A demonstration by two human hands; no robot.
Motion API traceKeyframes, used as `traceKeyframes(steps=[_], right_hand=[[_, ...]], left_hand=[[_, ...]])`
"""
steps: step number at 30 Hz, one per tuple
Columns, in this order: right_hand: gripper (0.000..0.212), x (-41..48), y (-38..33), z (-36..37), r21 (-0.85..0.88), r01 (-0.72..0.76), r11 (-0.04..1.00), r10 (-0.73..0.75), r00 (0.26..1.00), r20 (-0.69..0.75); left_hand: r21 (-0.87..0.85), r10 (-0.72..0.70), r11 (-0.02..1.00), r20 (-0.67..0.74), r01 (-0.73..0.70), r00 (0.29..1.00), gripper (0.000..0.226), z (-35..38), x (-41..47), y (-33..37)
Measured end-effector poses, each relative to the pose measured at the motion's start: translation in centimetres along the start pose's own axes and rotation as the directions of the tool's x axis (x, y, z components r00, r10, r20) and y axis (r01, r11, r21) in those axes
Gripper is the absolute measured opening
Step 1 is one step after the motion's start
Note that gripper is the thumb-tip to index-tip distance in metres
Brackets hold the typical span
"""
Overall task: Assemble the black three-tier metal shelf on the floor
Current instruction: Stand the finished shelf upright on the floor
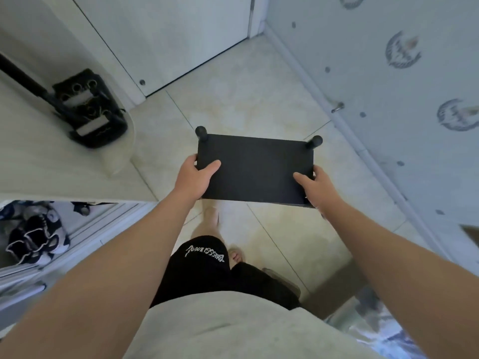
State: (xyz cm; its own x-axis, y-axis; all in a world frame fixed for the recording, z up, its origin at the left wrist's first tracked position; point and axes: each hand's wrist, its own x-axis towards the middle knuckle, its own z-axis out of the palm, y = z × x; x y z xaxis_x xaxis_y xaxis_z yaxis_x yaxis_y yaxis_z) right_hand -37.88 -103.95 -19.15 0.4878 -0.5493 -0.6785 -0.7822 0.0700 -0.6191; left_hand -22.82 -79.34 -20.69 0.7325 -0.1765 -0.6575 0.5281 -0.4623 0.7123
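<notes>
The person stands over the black shelf [255, 167], which sits in the middle of the view above the tiled floor [246, 99], its flat top facing up. The left hand [197, 174] grips the left edge, thumb laid on top and fingers curled under. The right hand [315, 187] grips the right edge the same way. Two round caps [201, 131] show at the far corners, so posts seem fitted there. The near corners show no caps. The top hides everything beneath it, so I cannot tell how many tiers are joined or whether the feet touch the floor. A black bag [88, 107] lies far left. My guess is that assembly is well along, perhaps down to placing it.
</notes>
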Motion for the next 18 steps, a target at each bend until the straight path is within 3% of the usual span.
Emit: traceKeyframes(steps=[6,14,18], right_hand=[[0.045,6.8,-7.8,-3.5,0.068,0.015,0.998,-0.01,0.997,-0.073],[0.05,16.9,-16.7,-8.0,0.237,-0.058,0.97,0.094,0.985,-0.145],[0.05,21.8,-18.8,-10.8,0.256,-0.068,0.964,0.116,0.977,-0.179]], left_hand=[[0.01,0.094,0.995,0.048,-0.095,0.994,0.054,2.9,8.1,10.4],[0.139,0.125,0.98,0.131,-0.143,0.983,0.052,7.5,19.0,24.1],[0.163,0.138,0.973,0.166,-0.166,0.976,0.038,11.4,23.4,29.2]])
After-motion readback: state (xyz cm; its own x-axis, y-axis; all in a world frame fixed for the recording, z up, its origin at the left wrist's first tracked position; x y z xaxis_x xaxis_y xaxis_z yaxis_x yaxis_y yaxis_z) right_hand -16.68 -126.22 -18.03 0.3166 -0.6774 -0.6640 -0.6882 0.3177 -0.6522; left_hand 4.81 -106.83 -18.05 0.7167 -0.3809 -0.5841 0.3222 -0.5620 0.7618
